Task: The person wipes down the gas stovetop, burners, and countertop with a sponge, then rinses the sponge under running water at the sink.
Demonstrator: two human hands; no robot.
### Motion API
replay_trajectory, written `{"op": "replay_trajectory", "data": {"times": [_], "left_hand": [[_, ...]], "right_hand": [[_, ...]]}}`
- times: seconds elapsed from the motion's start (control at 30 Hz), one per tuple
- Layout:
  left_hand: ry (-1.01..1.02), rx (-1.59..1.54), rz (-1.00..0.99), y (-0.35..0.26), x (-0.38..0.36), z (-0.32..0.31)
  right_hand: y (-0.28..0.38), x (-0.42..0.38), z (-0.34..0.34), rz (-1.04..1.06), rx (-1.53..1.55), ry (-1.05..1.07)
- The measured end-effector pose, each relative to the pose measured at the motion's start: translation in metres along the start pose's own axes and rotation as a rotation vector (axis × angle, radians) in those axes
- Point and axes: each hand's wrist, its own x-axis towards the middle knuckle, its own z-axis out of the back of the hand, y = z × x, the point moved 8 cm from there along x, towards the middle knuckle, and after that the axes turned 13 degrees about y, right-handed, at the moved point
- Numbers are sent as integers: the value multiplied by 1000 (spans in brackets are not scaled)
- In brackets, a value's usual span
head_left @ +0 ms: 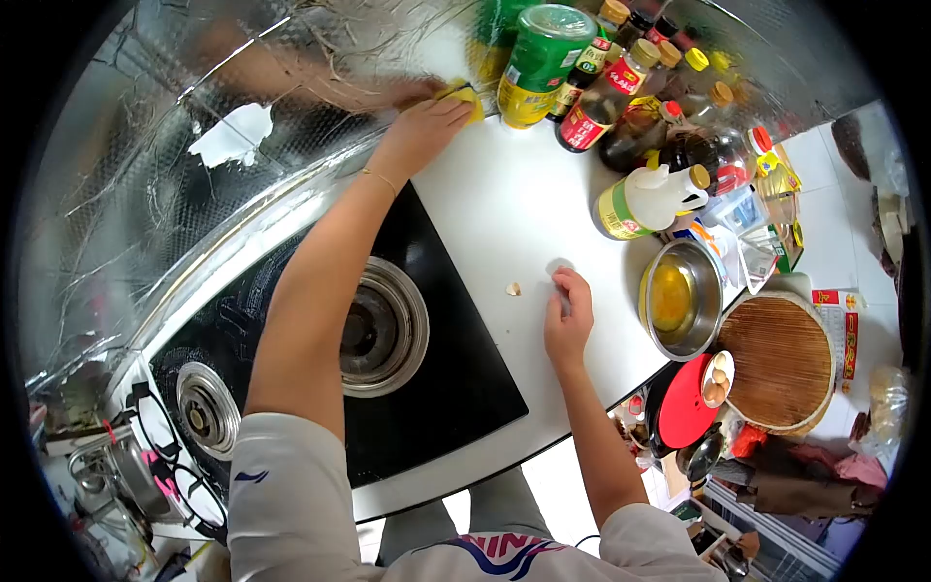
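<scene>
My left hand (424,134) reaches to the back of the white counter (465,233), its fingers closed over a yellow sponge or cloth (472,99) against the foil-covered wall. My right hand (569,320) hovers over or rests on the counter, fingers loosely bent and thumb apart, with nothing visible in it. A small piece that looks like eggshell (513,289) lies to its left. Right of that hand stands a metal bowl (713,320) with yellow liquid, perhaps beaten egg (671,299). A green and yellow canister (543,68) stands just right of the sponge.
Beneath my left arm is a black gas stove (456,388) with two burners. Several sauce bottles (606,97) and a white jug (650,202) line the back right. Beyond the bowl are a round wooden board (781,364), a red lid (687,403) and a dish of eggs (729,371).
</scene>
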Motion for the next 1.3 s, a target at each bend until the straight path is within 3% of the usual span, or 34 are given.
{"op": "replay_trajectory", "data": {"times": [0.1,0.23,0.37,0.43,0.5,0.63,0.8,0.9,1.03,1.17,1.3], "left_hand": [[99,102,-47,4,-26,-7],[468,302,-24,27,-126,0],[385,383,-68,19,-112,1],[153,278,-44,4,-57,-11],[99,199,7,-11,-8,-14],[88,227,-6,-17,1,-17],[277,298,-87,3,-70,3],[235,292,-77,36,-73,29],[-150,437,165,58,15,148],[-97,341,225,57,48,147],[215,560,35,21,19,37]], "right_hand": [[-1,-1,2,-44,69,10],[-7,-5,0,-16,36,1],[4,0,0,-19,-17,17],[2,0,0,-35,-18,23],[0,0,0,-23,-2,47],[3,0,1,-14,5,40],[-3,-1,1,-65,105,28],[-1,-2,0,-53,96,12],[-3,-1,-1,-65,113,12],[-3,0,1,-65,87,24],[-6,-2,1,-64,75,33]]}}
